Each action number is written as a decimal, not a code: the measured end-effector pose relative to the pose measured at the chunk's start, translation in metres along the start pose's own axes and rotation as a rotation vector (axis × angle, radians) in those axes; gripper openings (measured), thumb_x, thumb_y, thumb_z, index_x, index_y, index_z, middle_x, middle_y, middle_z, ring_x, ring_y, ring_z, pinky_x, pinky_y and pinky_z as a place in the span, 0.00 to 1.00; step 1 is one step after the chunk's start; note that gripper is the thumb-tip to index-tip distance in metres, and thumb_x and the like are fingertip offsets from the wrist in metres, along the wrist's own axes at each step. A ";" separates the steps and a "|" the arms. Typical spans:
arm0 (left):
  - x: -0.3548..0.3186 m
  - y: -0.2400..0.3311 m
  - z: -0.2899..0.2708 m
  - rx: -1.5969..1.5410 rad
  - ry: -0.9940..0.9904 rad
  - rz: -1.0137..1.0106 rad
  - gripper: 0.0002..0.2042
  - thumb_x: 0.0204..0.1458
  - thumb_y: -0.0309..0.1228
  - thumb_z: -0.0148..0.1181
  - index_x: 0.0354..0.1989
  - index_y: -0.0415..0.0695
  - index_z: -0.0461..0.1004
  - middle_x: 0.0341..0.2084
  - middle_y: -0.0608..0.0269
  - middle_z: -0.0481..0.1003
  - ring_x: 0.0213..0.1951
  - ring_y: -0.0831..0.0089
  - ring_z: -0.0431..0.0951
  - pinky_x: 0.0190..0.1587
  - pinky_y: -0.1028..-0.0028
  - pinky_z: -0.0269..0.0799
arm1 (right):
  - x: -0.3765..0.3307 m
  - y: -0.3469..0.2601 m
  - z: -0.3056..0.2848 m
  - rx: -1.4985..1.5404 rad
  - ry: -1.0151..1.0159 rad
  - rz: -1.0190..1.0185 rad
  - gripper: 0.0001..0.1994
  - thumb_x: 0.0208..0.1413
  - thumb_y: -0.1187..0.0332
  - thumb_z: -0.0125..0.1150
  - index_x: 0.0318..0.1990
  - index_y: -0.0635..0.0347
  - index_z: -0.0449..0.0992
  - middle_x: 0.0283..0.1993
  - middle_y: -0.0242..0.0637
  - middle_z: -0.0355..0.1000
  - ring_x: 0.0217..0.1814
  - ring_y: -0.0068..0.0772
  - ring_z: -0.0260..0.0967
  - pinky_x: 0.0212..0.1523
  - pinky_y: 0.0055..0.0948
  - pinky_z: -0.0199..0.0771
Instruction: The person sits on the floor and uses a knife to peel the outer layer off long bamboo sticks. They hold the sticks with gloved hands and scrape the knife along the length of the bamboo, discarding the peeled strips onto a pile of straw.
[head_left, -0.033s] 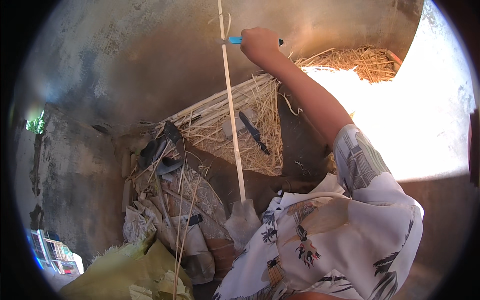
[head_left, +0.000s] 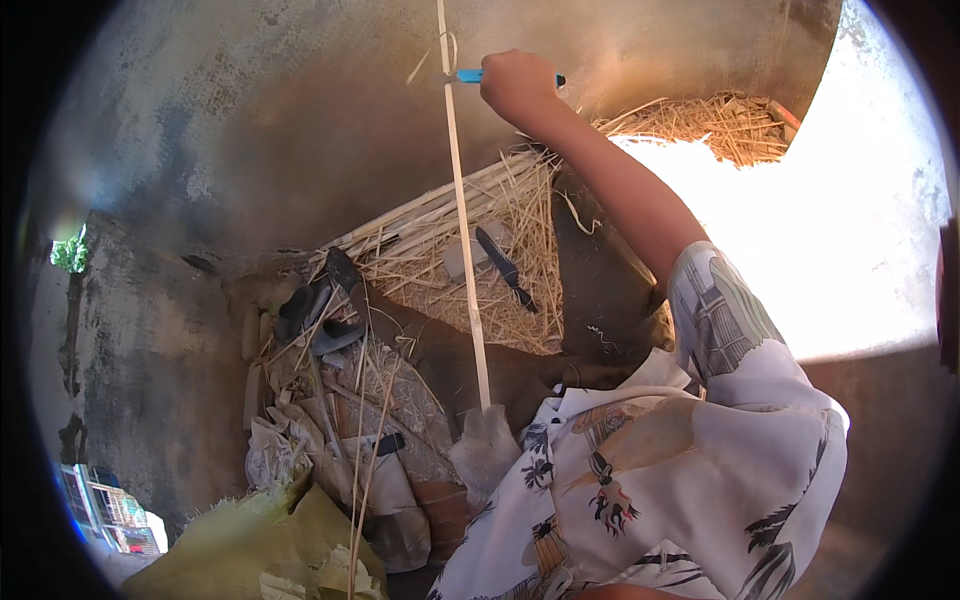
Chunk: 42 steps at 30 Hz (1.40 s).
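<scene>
My right hand (head_left: 518, 88) is closed round a knife with a blue handle (head_left: 468, 76), arm stretched far forward. Its blade end meets a long, pale, narrow strip (head_left: 463, 215), which looks like split bamboo or cane. A thin curled shaving (head_left: 452, 45) stands off the strip just beyond the blade. The strip runs from the top of the view down toward me and ends over a greyish cloth or plastic piece (head_left: 484, 455) at my lap. My left hand is not in view.
A second, dark knife (head_left: 505, 268) lies on straw-like shavings (head_left: 525, 215) between my outstretched legs, beside a grey block (head_left: 462, 258). Dark slippers (head_left: 335, 335) lie to the left. A yellowish sack (head_left: 255, 550) fills the lower left. A stained wall (head_left: 300, 110) stands ahead.
The curled shaving now sticks out farther left and lower from the strip. My right hand and the knife are very slightly higher in the view.
</scene>
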<state>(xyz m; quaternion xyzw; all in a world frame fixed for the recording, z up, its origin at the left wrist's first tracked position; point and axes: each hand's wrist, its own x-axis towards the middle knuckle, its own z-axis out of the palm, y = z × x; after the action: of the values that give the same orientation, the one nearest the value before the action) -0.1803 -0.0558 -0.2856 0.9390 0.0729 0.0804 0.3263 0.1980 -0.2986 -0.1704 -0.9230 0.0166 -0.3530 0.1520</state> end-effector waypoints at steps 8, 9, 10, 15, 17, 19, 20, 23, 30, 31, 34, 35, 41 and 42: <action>-0.018 -0.055 0.003 -0.092 -0.097 0.052 0.11 0.61 0.36 0.56 0.34 0.41 0.73 0.20 0.52 0.74 0.22 0.55 0.77 0.25 0.59 0.70 | 0.067 0.104 -0.025 0.030 0.117 0.213 0.11 0.50 0.64 0.57 0.29 0.60 0.82 0.32 0.52 0.79 0.37 0.55 0.79 0.39 0.49 0.77; -0.016 -0.059 0.004 -0.107 -0.102 0.055 0.11 0.61 0.36 0.56 0.34 0.40 0.73 0.19 0.53 0.74 0.22 0.56 0.76 0.25 0.60 0.70 | 0.072 0.127 -0.012 0.110 0.137 0.192 0.13 0.53 0.59 0.58 0.29 0.60 0.80 0.21 0.44 0.74 0.23 0.43 0.74 0.27 0.39 0.71; -0.016 -0.066 0.005 -0.128 -0.099 0.054 0.11 0.61 0.36 0.56 0.34 0.40 0.73 0.19 0.54 0.74 0.21 0.57 0.76 0.25 0.60 0.70 | 0.065 0.125 -0.016 0.509 0.019 0.292 0.14 0.54 0.57 0.59 0.30 0.60 0.79 0.18 0.39 0.69 0.19 0.36 0.68 0.24 0.34 0.66; -0.002 -0.091 -0.001 -0.328 0.055 -0.053 0.11 0.61 0.36 0.56 0.34 0.40 0.73 0.18 0.58 0.73 0.19 0.62 0.74 0.23 0.63 0.69 | -0.031 0.038 -0.052 1.332 -0.534 0.272 0.19 0.56 0.50 0.64 0.36 0.59 0.75 0.13 0.19 0.50 0.13 0.13 0.44 0.17 0.20 0.44; 0.029 -0.068 -0.022 -0.496 0.178 -0.131 0.12 0.62 0.36 0.55 0.34 0.39 0.74 0.17 0.64 0.70 0.19 0.71 0.70 0.22 0.69 0.65 | -0.062 -0.003 -0.072 1.254 -0.745 0.184 0.19 0.56 0.51 0.64 0.41 0.60 0.75 0.13 0.20 0.52 0.13 0.13 0.47 0.17 0.20 0.45; 0.072 -0.051 -0.037 -0.483 0.312 -0.085 0.10 0.65 0.34 0.52 0.36 0.41 0.74 0.17 0.73 0.66 0.19 0.84 0.64 0.20 0.78 0.59 | -0.083 -0.038 -0.079 1.267 -0.884 0.124 0.22 0.57 0.51 0.64 0.46 0.62 0.75 0.14 0.21 0.55 0.13 0.13 0.48 0.17 0.20 0.46; 0.093 -0.049 -0.033 -0.808 0.314 -0.148 0.09 0.66 0.34 0.51 0.40 0.41 0.74 0.19 0.73 0.66 0.20 0.85 0.65 0.21 0.78 0.60 | -0.095 -0.057 -0.076 1.323 -0.942 0.098 0.23 0.57 0.51 0.64 0.48 0.62 0.75 0.15 0.22 0.58 0.13 0.13 0.49 0.16 0.20 0.46; 0.152 -0.025 -0.034 -0.858 0.244 0.042 0.10 0.65 0.34 0.53 0.48 0.42 0.72 0.31 0.68 0.73 0.33 0.81 0.72 0.35 0.76 0.71 | -0.120 -0.115 -0.078 1.431 -1.127 0.061 0.27 0.58 0.49 0.63 0.53 0.64 0.73 0.19 0.28 0.68 0.12 0.12 0.50 0.15 0.19 0.46; 0.206 -0.001 0.019 -0.509 0.057 0.083 0.12 0.63 0.36 0.54 0.48 0.41 0.75 0.39 0.55 0.78 0.42 0.67 0.79 0.44 0.68 0.73 | -0.141 -0.150 -0.032 1.375 -1.023 0.217 0.26 0.59 0.43 0.61 0.41 0.62 0.75 0.24 0.41 0.78 0.11 0.12 0.49 0.14 0.18 0.48; 0.206 -0.001 0.018 -0.365 -0.018 0.056 0.12 0.63 0.36 0.54 0.47 0.41 0.76 0.41 0.53 0.78 0.43 0.68 0.79 0.45 0.68 0.73 | -0.142 -0.140 -0.022 1.350 -1.040 0.253 0.25 0.59 0.43 0.61 0.40 0.61 0.75 0.23 0.41 0.78 0.11 0.12 0.50 0.14 0.18 0.48; 0.175 0.002 -0.034 0.152 -0.198 0.461 0.12 0.56 0.34 0.60 0.44 0.41 0.77 0.40 0.50 0.79 0.43 0.63 0.81 0.45 0.65 0.75 | -0.141 -0.111 -0.004 1.325 -0.910 0.271 0.23 0.58 0.44 0.64 0.36 0.59 0.76 0.21 0.38 0.76 0.11 0.13 0.55 0.14 0.18 0.49; 0.160 0.017 -0.057 0.034 -0.139 0.554 0.13 0.53 0.35 0.62 0.44 0.41 0.78 0.41 0.52 0.79 0.45 0.60 0.81 0.46 0.63 0.76 | -0.138 -0.098 0.002 1.308 -0.831 0.259 0.23 0.58 0.45 0.65 0.35 0.59 0.76 0.21 0.37 0.75 0.11 0.14 0.58 0.15 0.18 0.50; 0.130 0.100 -0.182 0.788 0.665 0.950 0.22 0.49 0.42 0.69 0.51 0.46 0.76 0.44 0.58 0.80 0.52 0.52 0.78 0.58 0.55 0.71 | -0.126 -0.051 -0.003 1.192 -0.845 0.194 0.22 0.50 0.45 0.72 0.25 0.56 0.76 0.15 0.26 0.67 0.18 0.21 0.72 0.27 0.19 0.65; 0.138 0.111 -0.184 0.894 0.665 0.919 0.23 0.49 0.43 0.69 0.51 0.45 0.75 0.43 0.57 0.80 0.51 0.54 0.78 0.58 0.56 0.71 | -0.125 -0.046 -0.004 1.174 -0.847 0.182 0.22 0.50 0.46 0.72 0.26 0.56 0.76 0.15 0.26 0.68 0.18 0.21 0.72 0.27 0.18 0.65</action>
<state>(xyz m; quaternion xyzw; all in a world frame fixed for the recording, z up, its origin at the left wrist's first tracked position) -0.0722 -0.0053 -0.0600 0.8442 -0.2081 0.4536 -0.1955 0.0979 -0.2385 -0.2351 -0.7417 -0.1592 0.0978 0.6442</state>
